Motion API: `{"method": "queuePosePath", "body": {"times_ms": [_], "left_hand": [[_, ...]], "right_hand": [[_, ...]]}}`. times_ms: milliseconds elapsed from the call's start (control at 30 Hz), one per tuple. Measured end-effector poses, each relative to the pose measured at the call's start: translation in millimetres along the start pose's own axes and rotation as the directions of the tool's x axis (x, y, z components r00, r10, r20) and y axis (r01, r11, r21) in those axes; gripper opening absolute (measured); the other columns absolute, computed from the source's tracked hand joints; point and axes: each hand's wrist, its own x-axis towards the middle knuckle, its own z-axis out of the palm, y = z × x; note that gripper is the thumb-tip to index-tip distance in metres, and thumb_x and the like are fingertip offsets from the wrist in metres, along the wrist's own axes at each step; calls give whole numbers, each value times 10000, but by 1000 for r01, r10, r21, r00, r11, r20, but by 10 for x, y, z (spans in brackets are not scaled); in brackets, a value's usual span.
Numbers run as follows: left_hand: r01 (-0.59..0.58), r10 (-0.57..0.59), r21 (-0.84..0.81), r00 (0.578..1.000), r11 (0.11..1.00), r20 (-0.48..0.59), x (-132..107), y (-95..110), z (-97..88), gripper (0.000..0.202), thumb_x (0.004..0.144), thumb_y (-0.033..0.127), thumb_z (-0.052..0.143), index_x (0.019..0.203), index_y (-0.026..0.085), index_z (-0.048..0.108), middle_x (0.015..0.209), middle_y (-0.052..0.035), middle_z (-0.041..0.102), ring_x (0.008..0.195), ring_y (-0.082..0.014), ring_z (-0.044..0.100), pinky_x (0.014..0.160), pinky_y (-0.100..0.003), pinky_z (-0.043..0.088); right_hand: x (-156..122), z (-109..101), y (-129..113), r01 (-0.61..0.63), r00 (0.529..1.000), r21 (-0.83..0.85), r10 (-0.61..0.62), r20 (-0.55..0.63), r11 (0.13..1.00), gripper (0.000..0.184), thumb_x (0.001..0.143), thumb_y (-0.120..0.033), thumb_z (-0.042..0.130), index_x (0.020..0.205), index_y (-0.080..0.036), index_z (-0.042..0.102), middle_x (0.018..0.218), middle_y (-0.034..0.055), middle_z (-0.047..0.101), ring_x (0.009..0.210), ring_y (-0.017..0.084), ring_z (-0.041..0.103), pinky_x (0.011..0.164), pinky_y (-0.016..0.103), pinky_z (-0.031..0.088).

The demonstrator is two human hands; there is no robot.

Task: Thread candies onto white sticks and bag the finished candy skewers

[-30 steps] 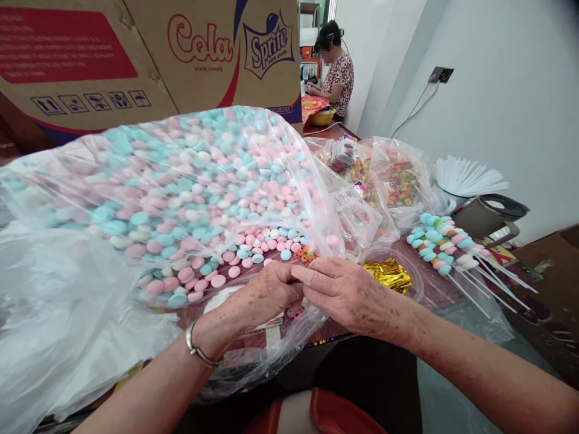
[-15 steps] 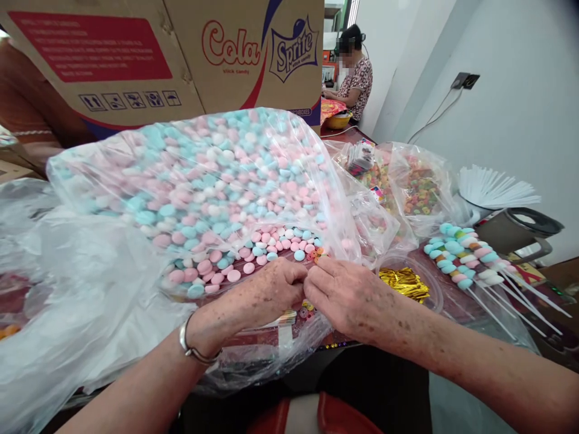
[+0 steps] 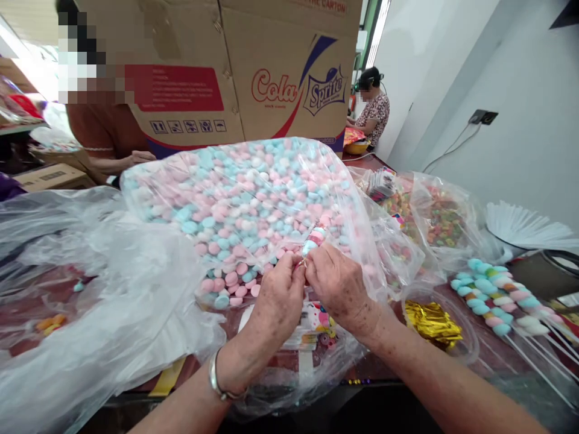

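Note:
My left hand (image 3: 281,288) and my right hand (image 3: 340,288) meet near the middle, both closed at the lower end of a candy skewer (image 3: 313,239). Pink and pale blue sweets show on the skewer, which tilts up and away, seemingly in a clear printed wrapper. Something thin and gold glints between my fingertips, too small to make out fully. Behind the skewer lies a large clear bag (image 3: 253,181) of pink, blue and white sweets, its mouth open towards me. Printed cards (image 3: 312,322) lie partly hidden under my wrists.
A tub (image 3: 470,343) of gold twist ties (image 3: 432,322) stands right, beside finished-looking candy skewers (image 3: 493,295). Behind are bags of gummy rings (image 3: 446,223), white sticks (image 3: 527,226) and a dark jug (image 3: 536,274). A carton (image 3: 271,36) blocks the back; two people sit beyond. Crumpled plastic (image 3: 136,289) covers the left.
The view has shifted, so the scene sits lower and further right. My hands have turned upward, and the candy skewer now shows above them. More of the person at left is visible.

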Motion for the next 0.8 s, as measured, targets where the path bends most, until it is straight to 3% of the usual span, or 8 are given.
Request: {"method": "queuePosePath", "body": {"times_ms": [133, 200, 300, 400, 533, 600, 700, 800], "left_hand": [[271, -94, -689, 954, 672, 284, 54, -15, -181, 171, 773, 264, 511, 821, 152, 632, 802, -58, 655, 767, -198, 601, 732, -327, 466], [227, -75, -811, 972, 540, 223, 28, -29, -283, 219, 803, 304, 497, 835, 168, 666, 852, -60, 681, 821, -206, 618, 779, -344, 473], [69, 11, -807, 996, 586, 94, -83, -47, -423, 418, 872, 476, 436, 712, 197, 702, 726, -60, 689, 817, -226, 631, 789, -365, 475], [146, 60, -666, 959, 732, 277, -168, -53, -485, 637, 865, 632, 359, 538, 177, 663, 485, -79, 604, 650, -239, 620, 718, -384, 472], [374, -141, -603, 906, 705, 398, -122, -30, -446, 652, 884, 650, 310, 760, 142, 699, 564, -73, 648, 630, -220, 617, 697, -367, 465], [294, -94, -689, 945, 663, 312, -111, -2, -467, 641, 889, 653, 286, 800, 171, 699, 589, -60, 659, 642, -216, 622, 691, -363, 472], [95, 78, -761, 979, 642, 188, -203, 24, -606, 717, 845, 731, 254, 569, 214, 668, 454, -49, 600, 532, -204, 589, 657, -368, 477], [196, 68, -673, 936, 713, 345, -387, -6, -747, 723, 836, 721, 328, 457, 191, 641, 375, -61, 548, 457, -190, 558, 598, -346, 461]], "right_hand": [[-4, 106, -117, -41, 999, 264, 35, 28, 964, 262, 929, -165, 355, 733, -174, 529, 693, 33, 534, 652, 157, 506, 612, 271, 361], [-4, 101, -144, -117, 991, 399, 83, 101, 910, 235, 912, -175, 375, 738, -175, 534, 700, 25, 549, 655, 148, 515, 615, 260, 374], [50, 42, -116, -357, 930, 603, 216, 297, 713, 200, 887, -196, 417, 722, -184, 528, 633, -20, 541, 596, 120, 502, 557, 222, 374], [129, -80, -91, -475, 880, 679, 290, 376, 559, 201, 891, -235, 436, 724, -187, 536, 594, -44, 523, 553, 104, 481, 521, 207, 365], [122, -250, -210, -302, 953, 686, 210, 217, 662, 139, 869, -210, 469, 762, -190, 557, 680, -24, 560, 627, 108, 511, 579, 217, 384], [72, -281, -279, -230, 971, 685, 121, 204, 692, 158, 860, -182, 459, 723, -191, 536, 674, -25, 551, 623, 104, 505, 586, 219, 383], [9, -285, -306, -280, 955, 662, 136, 262, 695, 181, 868, -166, 435, 707, -189, 513, 650, -26, 545, 601, 105, 501, 567, 221, 375], [-38, -345, -326, -238, 969, 589, 143, 204, 772, 191, 894, -178, 411, 745, -182, 530, 671, -5, 550, 621, 123, 511, 586, 242, 382]]}}
